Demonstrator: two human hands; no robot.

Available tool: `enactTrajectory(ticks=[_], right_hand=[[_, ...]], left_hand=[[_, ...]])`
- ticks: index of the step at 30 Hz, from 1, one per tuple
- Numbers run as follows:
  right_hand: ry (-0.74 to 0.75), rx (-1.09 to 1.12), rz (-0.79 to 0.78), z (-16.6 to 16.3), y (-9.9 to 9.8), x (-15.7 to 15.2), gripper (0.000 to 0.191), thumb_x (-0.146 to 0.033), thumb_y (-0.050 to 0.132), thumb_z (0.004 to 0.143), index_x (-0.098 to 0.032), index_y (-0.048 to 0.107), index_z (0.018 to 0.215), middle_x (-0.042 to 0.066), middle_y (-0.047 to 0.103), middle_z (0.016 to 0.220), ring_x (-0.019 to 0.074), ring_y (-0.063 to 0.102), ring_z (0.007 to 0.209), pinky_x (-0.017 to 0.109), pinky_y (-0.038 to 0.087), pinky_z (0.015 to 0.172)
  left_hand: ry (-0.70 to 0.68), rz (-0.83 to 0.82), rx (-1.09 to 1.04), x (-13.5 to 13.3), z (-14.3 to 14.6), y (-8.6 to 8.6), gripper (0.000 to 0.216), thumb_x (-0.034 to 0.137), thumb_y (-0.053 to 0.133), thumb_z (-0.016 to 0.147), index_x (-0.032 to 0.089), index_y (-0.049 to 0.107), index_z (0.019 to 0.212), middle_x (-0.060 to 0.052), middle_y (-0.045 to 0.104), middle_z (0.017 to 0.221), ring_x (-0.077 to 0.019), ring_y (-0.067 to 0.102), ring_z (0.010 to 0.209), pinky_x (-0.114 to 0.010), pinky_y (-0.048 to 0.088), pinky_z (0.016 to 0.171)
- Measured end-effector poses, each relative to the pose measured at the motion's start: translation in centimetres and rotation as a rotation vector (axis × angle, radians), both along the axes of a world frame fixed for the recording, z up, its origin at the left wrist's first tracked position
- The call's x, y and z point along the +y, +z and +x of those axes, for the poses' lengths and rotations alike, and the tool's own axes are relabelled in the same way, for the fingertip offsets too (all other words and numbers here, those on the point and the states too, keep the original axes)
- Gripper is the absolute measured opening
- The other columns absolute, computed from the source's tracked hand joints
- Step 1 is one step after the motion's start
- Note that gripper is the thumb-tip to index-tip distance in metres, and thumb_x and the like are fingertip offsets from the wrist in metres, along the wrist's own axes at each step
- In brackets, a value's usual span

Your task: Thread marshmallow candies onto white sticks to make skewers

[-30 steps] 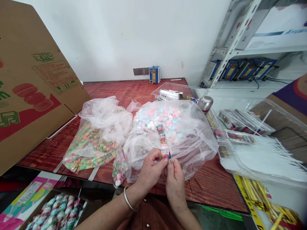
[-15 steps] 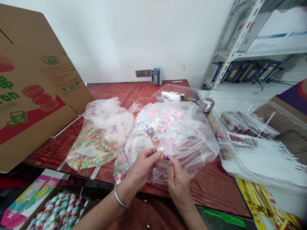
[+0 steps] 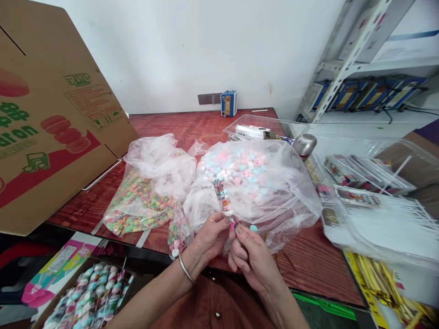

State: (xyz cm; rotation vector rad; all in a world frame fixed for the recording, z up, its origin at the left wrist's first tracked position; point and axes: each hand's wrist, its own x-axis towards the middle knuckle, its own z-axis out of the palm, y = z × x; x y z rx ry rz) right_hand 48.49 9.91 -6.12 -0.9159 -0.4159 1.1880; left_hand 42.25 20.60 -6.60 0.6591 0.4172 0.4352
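At lower centre, the left hand point(image 3: 211, 234) pinches the neck of one slim, printed clear-plastic packet point(image 3: 222, 197), apparently keeping it closed, while the right hand point(image 3: 252, 256) grips its pink tail. Three translucent plastic bags of small multicoloured pieces point(image 3: 288, 189), two large and one small, lie around mid-frame on the desk point(image 3: 315, 265), presumably within reach.
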Motion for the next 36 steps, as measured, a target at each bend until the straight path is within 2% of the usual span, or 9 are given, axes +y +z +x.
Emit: enactTrajectory(ticks=[3, 5, 8, 12, 17, 20, 22, 26, 36], right_hand=[[-0.373, -0.450, -0.137, -0.3, -0.3, 0.4, 0.027, -0.048, 0.062, 0.088, -0.021, 0.061, 0.090, 0.000, 0.061, 0.077, 0.0132, 0.054, 0.065, 0.025, 0.048, 0.061], [-0.477, -0.533, -0.163, -0.5, -0.6, 0.7, 0.027, -0.048, 0.063, 0.087, -0.021, 0.061, 0.089, 0.003, 0.061, 0.089, 0.0166, 0.054, 0.082, 0.026, 0.047, 0.069], [-0.329, -0.329, -0.125, -0.9, -1.0, 0.6, 0.031, -0.053, 0.054, 0.090, -0.023, 0.053, 0.083, -0.004, 0.047, 0.071, 0.0114, 0.042, 0.058, 0.022, 0.041, 0.052], [-0.138, -0.195, -0.139, -1.5, -1.2, -0.2, 0.032, -0.058, 0.046, 0.091, -0.026, 0.047, 0.085, -0.011, 0.028, 0.060, 0.0063, 0.015, 0.040, 0.019, 0.026, 0.036], [-0.070, -0.244, -0.193, -1.3, -1.2, -2.7, 0.040, -0.058, 0.047, 0.091, -0.023, 0.051, 0.071, -0.008, 0.036, 0.056, 0.0098, 0.034, 0.041, 0.025, 0.040, 0.042], [-0.268, -0.495, -0.320, -0.1, -1.3, -6.1, 0.023, -0.041, 0.059, 0.090, -0.021, 0.063, 0.081, 0.002, 0.058, 0.079, 0.0174, 0.056, 0.075, 0.030, 0.047, 0.071], [-0.476, -1.000, -0.582, 0.9, -1.7, -8.7, 0.016, -0.032, 0.055, 0.093, -0.021, 0.067, 0.090, 0.005, 0.062, 0.091, 0.0210, 0.056, 0.089, 0.034, 0.042, 0.082], [-0.377, -1.549, -0.874, 1.9, -2.8, -11.8, 0.010, -0.021, 0.059, 0.090, -0.020, 0.068, 0.094, 0.006, 0.062, 0.091, 0.0236, 0.056, 0.089, 0.035, 0.040, 0.080], [-0.322, -1.777, -0.906, 2.8, -4.8, -10.6, 0.017, -0.010, 0.048, 0.091, -0.018, 0.059, 0.081, 0.010, 0.063, 0.090, 0.0256, 0.055, 0.085, 0.037, 0.038, 0.074]], left_hand=[[0.156, 0.082, 0.079, -0.5, 0.3, -0.4, 0.025, 0.030, 0.088, 0.061, 0.013, 0.072, 0.072, -0.001, 0.066, 0.067, -0.0112, 0.058, 0.064, -0.024, 0.047, 0.069], [0.215, 0.189, 0.127, -0.8, 0.3, -0.8, 0.022, 0.028, 0.086, 0.063, 0.014, 0.074, 0.074, -0.002, 0.070, 0.075, -0.0126, 0.060, 0.072, -0.025, 0.047, 0.075], [0.193, 0.320, 0.164, -0.8, -0.5, -1.1, 0.022, 0.031, 0.085, 0.064, 0.015, 0.076, 0.076, -0.004, 0.073, 0.087, -0.0151, 0.063, 0.083, -0.026, 0.047, 0.083], [-0.133, 0.215, 0.134, -0.3, -1.8, -0.7, 0.037, 0.040, 0.087, 0.061, 0.016, 0.078, 0.088, -0.009, 0.074, 0.096, -0.0217, 0.066, 0.090, -0.034, 0.050, 0.085], [-0.208, 0.190, 0.197, -0.7, -1.8, -0.1, 0.032, 0.035, 0.089, 0.058, 0.016, 0.078, 0.083, -0.008, 0.076, 0.087, -0.0198, 0.068, 0.078, -0.035, 0.054, 0.079], [-0.036, 0.230, 0.199, -0.4, -1.2, 0.3, 0.030, 0.034, 0.090, 0.055, 0.017, 0.077, 0.075, -0.005, 0.075, 0.078, -0.0179, 0.068, 0.077, -0.031, 0.054, 0.079], [0.058, 0.261, 0.206, 0.2, -0.8, 0.6, 0.031, 0.034, 0.092, 0.051, 0.017, 0.077, 0.072, -0.004, 0.075, 0.074, -0.0172, 0.069, 0.075, -0.029, 0.053, 0.079], [0.100, 0.273, 0.259, 1.0, -0.5, 1.3, 0.035, 0.034, 0.093, 0.045, 0.016, 0.076, 0.070, -0.003, 0.073, 0.070, -0.0162, 0.067, 0.065, -0.028, 0.053, 0.070], [0.032, 0.633, 0.352, 1.5, -1.9, 0.1, 0.025, 0.039, 0.080, 0.069, 0.017, 0.074, 0.078, 0.000, 0.068, 0.071, -0.0131, 0.056, 0.067, -0.024, 0.043, 0.067]])
